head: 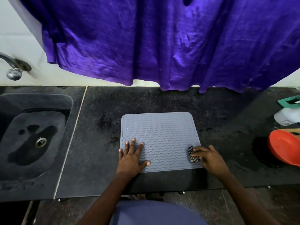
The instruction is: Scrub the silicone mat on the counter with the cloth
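The dark speckled stone table (100, 143) carried everything, its near edge just below both wrists. Well off to the left of the left hand (132, 157) lay the sunken dark stone sink (32, 135), probably kept handy for rinsing. The grey square silicone mat with wavy ribs (162, 132) lay flat under both hands, close to the table's near edge and within easy reach. The left hand rested on the mat's near-left corner, fingers straight and spread, holding nothing; I judged it was pinning the mat against sliding. The right hand (209, 158), at the mat's near-right edge, had its fingers curled round a bunched black-and-white checked cloth (193, 155), which was pressed onto the ribs, seemingly for scrubbing.
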